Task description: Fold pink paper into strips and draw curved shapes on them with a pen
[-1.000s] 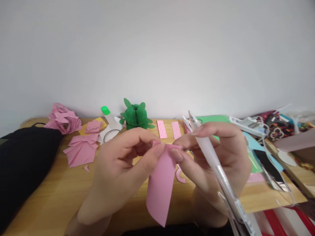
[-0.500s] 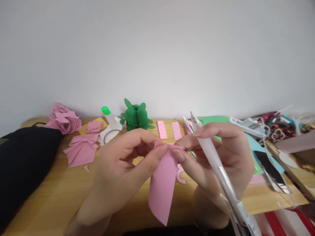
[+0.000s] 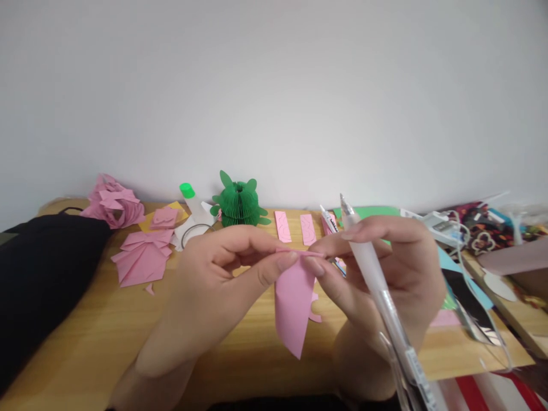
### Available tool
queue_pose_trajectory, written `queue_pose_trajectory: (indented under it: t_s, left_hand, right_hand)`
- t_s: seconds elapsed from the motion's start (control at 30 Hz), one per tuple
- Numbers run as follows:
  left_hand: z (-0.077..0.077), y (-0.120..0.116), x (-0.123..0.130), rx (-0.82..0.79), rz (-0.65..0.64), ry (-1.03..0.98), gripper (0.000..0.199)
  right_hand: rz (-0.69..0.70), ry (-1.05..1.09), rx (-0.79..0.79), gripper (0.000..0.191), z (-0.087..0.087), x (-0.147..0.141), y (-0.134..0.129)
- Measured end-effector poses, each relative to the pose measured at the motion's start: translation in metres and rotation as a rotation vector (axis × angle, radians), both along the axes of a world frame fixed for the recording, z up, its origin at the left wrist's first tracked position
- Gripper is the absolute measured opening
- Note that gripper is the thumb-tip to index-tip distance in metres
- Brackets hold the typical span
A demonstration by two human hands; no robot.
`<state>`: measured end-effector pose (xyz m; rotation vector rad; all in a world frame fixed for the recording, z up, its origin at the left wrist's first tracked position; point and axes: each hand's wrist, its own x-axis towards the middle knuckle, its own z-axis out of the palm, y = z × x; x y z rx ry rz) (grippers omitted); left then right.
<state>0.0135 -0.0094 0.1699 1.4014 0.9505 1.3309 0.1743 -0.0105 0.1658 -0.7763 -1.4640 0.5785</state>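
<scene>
A strip of pink paper [image 3: 295, 302] hangs between my hands above the table, its top edge folded over. My left hand [image 3: 231, 285] pinches the fold on the left with thumb and forefinger. On the right side of the same fold, the thumb and forefinger of my right hand [image 3: 385, 274] are closed. A clear-barrelled pen [image 3: 377, 285] also rests in my right hand, tip up and slanting away, held between the fingers. Behind the strip lies a curved pink cut-out [image 3: 315, 311], partly hidden.
Along the wall stand a green paper honeycomb figure [image 3: 238, 200], a green-capped glue stick [image 3: 192, 202] and a pink paper rose [image 3: 115, 202]. A folded pink paper dress [image 3: 143, 257] lies left, beside black cloth [image 3: 47, 285]. Pink cards [image 3: 282, 226], coloured sheets and cables crowd the right.
The top edge of the pink strip is folded down further and presses flatter. Its hanging end has risen and looks shorter. Both hands stay pinched on it, shifted slightly right.
</scene>
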Motion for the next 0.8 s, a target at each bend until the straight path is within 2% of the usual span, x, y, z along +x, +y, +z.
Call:
queue_pose_trajectory:
  t_s: [0.23,0.4,0.5,0.63,0.8]
  left_hand:
    - [-0.001,0.004,-0.001,-0.048,-0.117,-0.087,0.014]
    - [-0.005,0.01,-0.002,-0.06,-0.111,-0.135,0.013]
    - [-0.008,0.013,-0.004,-0.023,-0.169,-0.118,0.018]
    - [-0.007,0.013,-0.001,-0.065,-0.277,-0.134,0.006]
    - [-0.006,0.01,0.005,-0.089,-0.195,-0.111,0.005]
  right_hand:
    - [0.067,-0.034,-0.02,0.038,-0.001,0.006,0.003]
    - [0.151,-0.019,-0.064,0.04,0.0,0.006,0.006]
    - [0.122,0.012,-0.075,0.038,-0.001,0.005,0.008]
    - [0.07,0.04,-0.057,0.036,-0.002,0.005,0.011]
    - [0.035,0.069,-0.027,0.035,-0.005,0.005,0.011]
